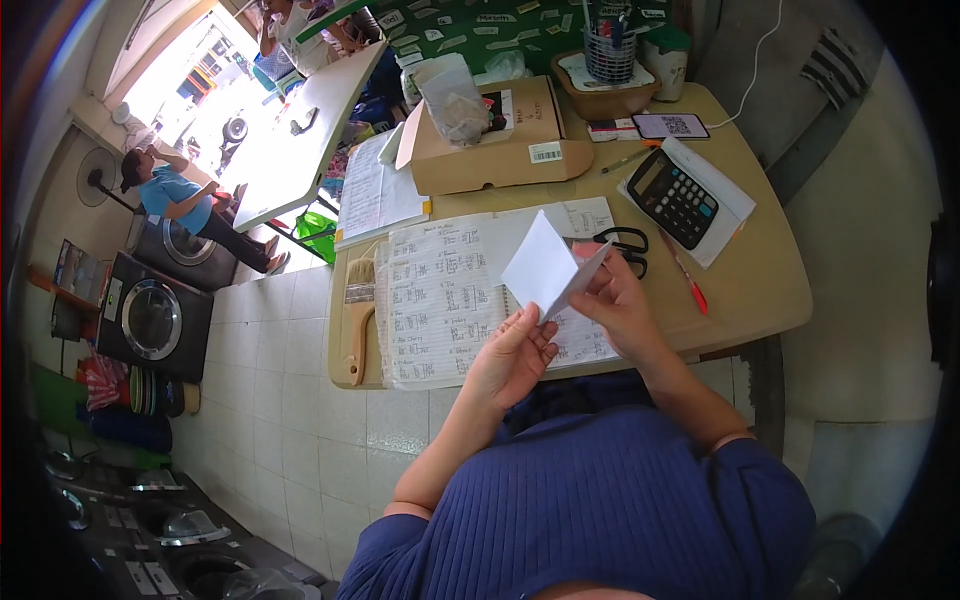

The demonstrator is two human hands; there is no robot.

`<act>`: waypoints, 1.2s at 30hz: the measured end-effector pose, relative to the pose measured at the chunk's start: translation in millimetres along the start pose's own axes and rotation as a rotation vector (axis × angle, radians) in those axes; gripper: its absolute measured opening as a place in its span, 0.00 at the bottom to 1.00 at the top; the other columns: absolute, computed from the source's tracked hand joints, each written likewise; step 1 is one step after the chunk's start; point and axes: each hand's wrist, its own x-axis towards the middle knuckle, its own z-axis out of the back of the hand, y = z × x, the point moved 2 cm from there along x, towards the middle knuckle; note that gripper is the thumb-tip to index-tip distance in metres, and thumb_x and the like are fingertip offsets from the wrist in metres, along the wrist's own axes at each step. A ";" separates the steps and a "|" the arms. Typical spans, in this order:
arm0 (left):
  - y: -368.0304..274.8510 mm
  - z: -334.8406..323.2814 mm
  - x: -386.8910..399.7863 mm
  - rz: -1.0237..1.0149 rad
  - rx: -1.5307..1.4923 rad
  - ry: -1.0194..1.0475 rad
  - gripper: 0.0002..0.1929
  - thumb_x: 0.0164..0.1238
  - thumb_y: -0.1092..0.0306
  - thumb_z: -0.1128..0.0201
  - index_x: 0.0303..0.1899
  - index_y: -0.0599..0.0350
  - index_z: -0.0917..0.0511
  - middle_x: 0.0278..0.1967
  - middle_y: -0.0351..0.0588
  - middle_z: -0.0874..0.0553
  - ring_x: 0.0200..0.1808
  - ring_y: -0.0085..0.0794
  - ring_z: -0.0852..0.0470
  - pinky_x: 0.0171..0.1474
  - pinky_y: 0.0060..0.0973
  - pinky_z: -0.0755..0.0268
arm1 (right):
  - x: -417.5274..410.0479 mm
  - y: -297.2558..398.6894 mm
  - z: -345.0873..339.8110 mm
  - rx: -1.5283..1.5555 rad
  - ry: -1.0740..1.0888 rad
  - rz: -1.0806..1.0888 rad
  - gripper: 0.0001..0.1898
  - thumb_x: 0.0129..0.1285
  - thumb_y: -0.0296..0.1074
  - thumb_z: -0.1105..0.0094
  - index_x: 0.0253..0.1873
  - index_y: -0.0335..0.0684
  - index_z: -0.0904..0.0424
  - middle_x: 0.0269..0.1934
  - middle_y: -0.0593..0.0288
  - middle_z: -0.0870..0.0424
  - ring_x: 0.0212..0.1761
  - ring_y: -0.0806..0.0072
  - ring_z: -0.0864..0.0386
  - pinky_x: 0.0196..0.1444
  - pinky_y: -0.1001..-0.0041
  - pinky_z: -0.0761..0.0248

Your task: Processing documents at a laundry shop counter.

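A folded sheet of white paper (541, 264) is held up above the table, its flaps standing apart. My left hand (519, 351) pinches its lower corner between thumb and fingers. At its right edge, my right hand (616, 300) grips another flap. Beneath both hands lies an open notebook (442, 315) with handwritten lists on its pages. Black-handled scissors (630, 241) rest just beyond my right hand, their blades partly hidden by the paper and fingers.
On the table (765, 285) are a flat paintbrush (360, 315), a red pen (686, 277), a calculator (673, 196) on papers, a phone (670, 126) and a cardboard box (487, 165). A pen basket (609, 56) stands behind. One person (180, 199) stands near front-loading washers (152, 319).
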 end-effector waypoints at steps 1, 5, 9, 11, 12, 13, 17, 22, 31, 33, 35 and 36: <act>-0.4 0.9 -2.5 -0.047 0.065 -0.010 0.08 0.78 0.61 0.33 0.51 0.51 0.18 0.44 0.35 0.12 0.47 0.22 0.16 0.51 0.26 0.25 | -0.4 -2.9 0.4 -0.001 0.006 -0.004 0.32 0.66 0.25 0.27 0.72 0.39 0.32 0.64 0.51 0.18 0.67 0.67 0.22 0.66 0.66 0.27; -5.5 24.6 -2.5 -0.199 0.165 0.082 0.18 0.82 0.54 0.38 0.62 0.53 0.23 0.54 0.39 0.15 0.54 0.23 0.18 0.58 0.29 0.26 | -1.7 8.4 1.1 -0.354 -0.025 0.251 0.14 0.61 0.20 0.28 0.51 0.38 0.17 0.48 0.56 0.10 0.55 0.69 0.15 0.57 0.71 0.24; -8.6 -7.5 -13.2 -0.109 0.150 0.147 0.37 0.85 0.41 0.52 0.80 0.59 0.44 0.74 0.49 0.30 0.67 0.29 0.25 0.69 0.34 0.29 | -1.5 50.0 -11.4 -1.189 0.127 0.998 0.10 0.50 0.22 0.29 0.39 0.38 0.15 0.49 0.58 0.10 0.50 0.66 0.16 0.53 0.65 0.26; -9.3 -13.7 -16.9 -0.130 0.133 0.246 0.36 0.85 0.45 0.49 0.80 0.61 0.45 0.73 0.50 0.29 0.67 0.28 0.25 0.69 0.33 0.30 | 2.1 58.6 -14.2 -1.286 0.161 1.012 0.09 0.49 0.25 0.31 0.38 0.38 0.15 0.50 0.59 0.10 0.49 0.66 0.16 0.51 0.65 0.28; -10.1 -18.3 -18.5 -0.153 0.120 0.352 0.35 0.86 0.48 0.47 0.79 0.62 0.45 0.73 0.50 0.29 0.68 0.28 0.25 0.69 0.32 0.30 | 4.3 59.7 -15.1 -1.384 0.194 1.031 0.09 0.48 0.27 0.32 0.38 0.38 0.16 0.51 0.60 0.10 0.48 0.66 0.17 0.50 0.64 0.29; -10.7 -23.6 -19.9 -0.154 0.117 0.349 0.35 0.86 0.48 0.47 0.79 0.62 0.45 0.73 0.50 0.29 0.68 0.28 0.25 0.69 0.32 0.30 | 7.4 58.2 -13.9 -1.427 0.220 1.023 0.07 0.52 0.29 0.34 0.37 0.38 0.17 0.54 0.61 0.10 0.47 0.69 0.18 0.49 0.66 0.31; -13.5 -17.6 -13.9 -0.304 0.413 0.195 0.28 0.83 0.63 0.41 0.76 0.64 0.37 0.67 0.49 0.22 0.64 0.24 0.22 0.66 0.26 0.28 | 7.4 55.3 -15.3 -1.483 0.287 0.967 0.07 0.51 0.28 0.33 0.37 0.39 0.16 0.55 0.62 0.11 0.46 0.69 0.19 0.50 0.66 0.31; -12.6 12.6 -2.7 -0.338 0.308 -0.037 0.16 0.83 0.66 0.40 0.63 0.65 0.22 0.54 0.46 0.12 0.54 0.23 0.15 0.57 0.23 0.23 | -2.6 41.7 -21.2 -1.483 0.354 0.956 0.09 0.51 0.33 0.29 0.39 0.43 0.15 0.62 0.62 0.14 0.52 0.67 0.21 0.55 0.63 0.33; -21.2 4.9 -6.4 -0.687 0.735 -0.122 0.15 0.83 0.68 0.41 0.63 0.65 0.23 0.49 0.44 0.11 0.48 0.19 0.17 0.53 0.21 0.23 | -8.1 41.1 -16.7 -0.774 0.060 0.513 0.13 0.59 0.34 0.22 0.49 0.43 0.09 0.58 0.52 0.18 0.59 0.67 0.21 0.58 0.65 0.28; -23.0 -2.5 -10.9 -0.746 0.851 -0.099 0.19 0.81 0.72 0.41 0.67 0.62 0.31 0.49 0.49 0.11 0.46 0.21 0.15 0.49 0.21 0.22 | -8.0 33.9 -7.4 -0.746 0.117 0.280 0.12 0.61 0.29 0.25 0.50 0.41 0.09 0.49 0.56 0.16 0.48 0.75 0.21 0.47 0.73 0.28; -23.5 -15.4 -16.4 -0.781 0.849 -0.138 0.19 0.81 0.73 0.40 0.67 0.61 0.32 0.47 0.49 0.11 0.44 0.20 0.16 0.46 0.20 0.23 | -7.7 24.7 -5.0 -0.714 0.165 0.043 0.11 0.63 0.24 0.28 0.50 0.39 0.09 0.41 0.61 0.15 0.36 0.84 0.20 0.37 0.80 0.29; -23.7 -18.8 -17.7 -0.813 0.847 -0.176 0.20 0.80 0.73 0.39 0.67 0.60 0.33 0.46 0.50 0.11 0.42 0.19 0.17 0.43 0.19 0.24 | -7.5 21.4 -6.4 -0.670 0.119 0.042 0.11 0.63 0.22 0.29 0.50 0.37 0.10 0.34 0.66 0.19 0.29 0.87 0.26 0.31 0.82 0.34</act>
